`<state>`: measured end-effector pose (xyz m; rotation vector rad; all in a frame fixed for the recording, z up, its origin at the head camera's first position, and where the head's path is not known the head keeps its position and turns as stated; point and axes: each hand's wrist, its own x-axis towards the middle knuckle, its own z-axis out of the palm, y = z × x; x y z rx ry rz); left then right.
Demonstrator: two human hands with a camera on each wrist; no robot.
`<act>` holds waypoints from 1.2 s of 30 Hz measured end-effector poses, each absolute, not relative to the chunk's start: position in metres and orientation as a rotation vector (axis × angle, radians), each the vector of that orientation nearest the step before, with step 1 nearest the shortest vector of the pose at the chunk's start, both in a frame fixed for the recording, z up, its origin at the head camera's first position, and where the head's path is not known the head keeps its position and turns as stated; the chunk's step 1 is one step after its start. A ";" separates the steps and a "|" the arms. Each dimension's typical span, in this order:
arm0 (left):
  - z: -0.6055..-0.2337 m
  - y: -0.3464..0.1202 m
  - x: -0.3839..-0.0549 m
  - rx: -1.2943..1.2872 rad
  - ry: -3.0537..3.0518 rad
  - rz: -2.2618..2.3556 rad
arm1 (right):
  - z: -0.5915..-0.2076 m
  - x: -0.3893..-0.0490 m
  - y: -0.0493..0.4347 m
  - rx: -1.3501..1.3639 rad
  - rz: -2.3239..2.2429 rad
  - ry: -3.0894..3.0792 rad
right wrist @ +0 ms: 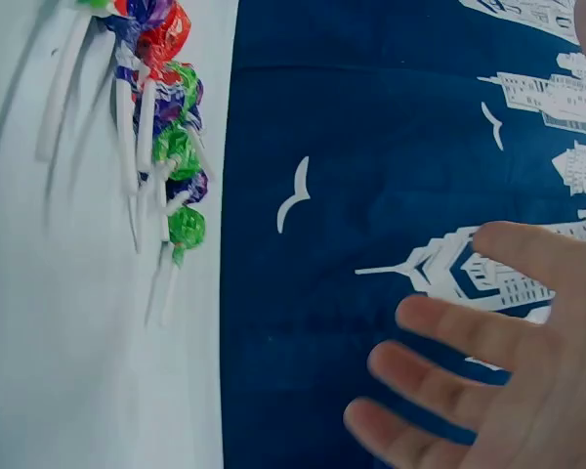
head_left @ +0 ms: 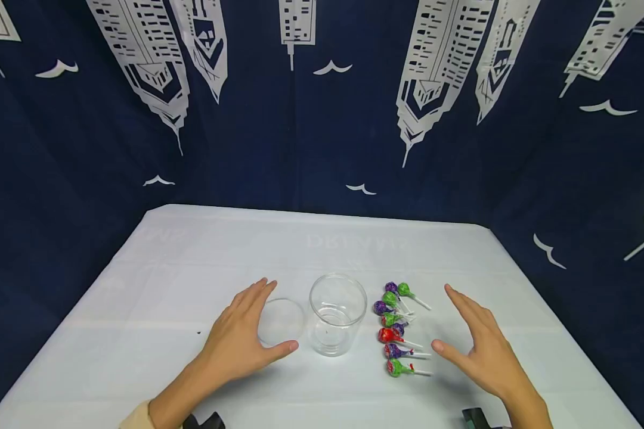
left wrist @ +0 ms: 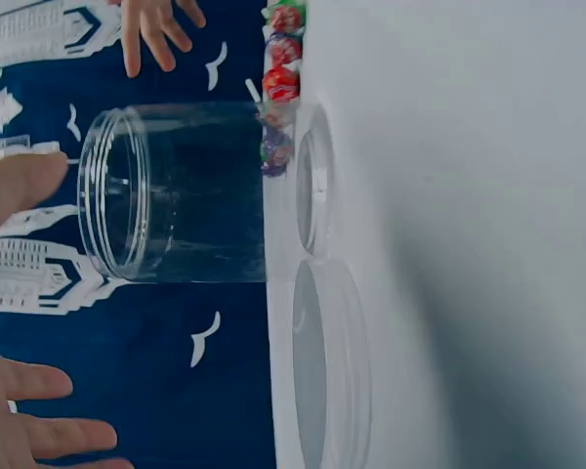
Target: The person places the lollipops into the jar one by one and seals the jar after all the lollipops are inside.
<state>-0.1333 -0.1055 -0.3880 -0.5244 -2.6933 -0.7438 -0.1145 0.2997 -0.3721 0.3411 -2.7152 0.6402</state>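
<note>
A clear jar (head_left: 337, 316) stands upright without its lid in the middle of the white table. Just left of it a clear round lid (head_left: 281, 322) lies flat, partly behind my left hand (head_left: 247, 336). That hand is held with fingers extended and thumb spread, near the lid and holding nothing. To the jar's right, several wrapped lollipops (head_left: 394, 333) in red, green and purple lie in a column, sticks pointing right. My right hand (head_left: 485, 345) hovers right of the lollipops, fingers apart, with nothing in it. In the left wrist view the jar (left wrist: 186, 195) shows its threaded rim.
The white tablecloth (head_left: 236, 244) covers the table up to its far edge. Behind and at the sides hangs a dark blue curtain (head_left: 311, 131) with white building and bird prints. A small dark speck (head_left: 198, 332) lies on the cloth left of my left hand.
</note>
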 end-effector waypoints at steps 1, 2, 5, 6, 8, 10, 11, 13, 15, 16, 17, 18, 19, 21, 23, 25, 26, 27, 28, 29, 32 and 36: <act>-0.388 -0.103 -0.138 -0.531 -2.687 -0.796 | -0.374 -0.116 0.299 0.364 0.671 -2.668; -0.388 -0.100 -0.142 -0.542 -2.687 -0.849 | -0.376 -0.117 0.299 0.379 0.692 -2.628; -0.391 -0.093 -0.151 -0.597 -2.706 -0.991 | -0.381 -0.122 0.299 0.422 0.745 -2.509; -0.392 -0.091 -0.153 -0.615 -2.716 -1.033 | -0.383 -0.123 0.299 0.432 0.767 -2.474; -0.396 -0.087 -0.157 -0.644 -2.729 -1.111 | -0.388 -0.127 0.299 0.461 0.821 -2.410; -0.400 -0.084 -0.160 -0.669 -2.726 -1.191 | -0.393 -0.130 0.299 0.499 0.880 -2.353; -0.403 -0.083 -0.162 -0.687 -2.715 -1.228 | -0.396 -0.132 0.298 0.522 0.911 -2.331; -0.407 -0.079 -0.166 -0.720 -2.692 -1.305 | -0.401 -0.135 0.297 0.563 0.966 -2.295; -0.411 -0.076 -0.171 -0.758 -2.665 -1.366 | -0.405 -0.138 0.295 0.601 1.009 -2.264; -0.412 -0.074 -0.173 -0.779 -2.653 -1.385 | -0.407 -0.139 0.295 0.619 1.028 -2.249; -0.414 -0.072 -0.175 -0.796 -2.644 -1.405 | -0.408 -0.140 0.294 0.630 1.044 -2.240; -0.414 -0.070 -0.177 -0.810 -2.636 -1.425 | -0.409 -0.141 0.294 0.637 1.058 -2.231; -0.415 -0.069 -0.179 -0.825 -2.629 -1.438 | -0.411 -0.142 0.293 0.644 1.076 -2.222; -0.417 -0.067 -0.181 -0.851 -2.616 -1.462 | -0.413 -0.144 0.292 0.655 1.101 -2.216; -0.418 -0.066 -0.184 -0.875 -2.602 -1.493 | -0.417 -0.145 0.291 0.658 1.122 -2.222; -0.420 -0.066 -0.185 -0.898 -2.589 -1.520 | -0.419 -0.146 0.290 0.669 1.147 -2.223; -0.421 -0.066 -0.186 -0.915 -2.581 -1.527 | -0.420 -0.146 0.289 0.674 1.154 -2.224; -0.422 -0.066 -0.187 -0.928 -2.579 -1.533 | -0.421 -0.146 0.289 0.679 1.158 -2.224; -0.423 -0.066 -0.188 -0.945 -2.577 -1.538 | -0.422 -0.146 0.288 0.684 1.162 -2.225; -0.425 -0.065 -0.188 -0.956 -2.580 -1.544 | -0.423 -0.146 0.288 0.688 1.172 -2.224; -0.428 -0.064 -0.190 -0.974 -2.587 -1.571 | -0.425 -0.146 0.287 0.701 1.172 -2.230; -0.432 -0.063 -0.193 -0.971 -2.580 -1.586 | -0.425 -0.148 0.287 0.709 1.165 -2.237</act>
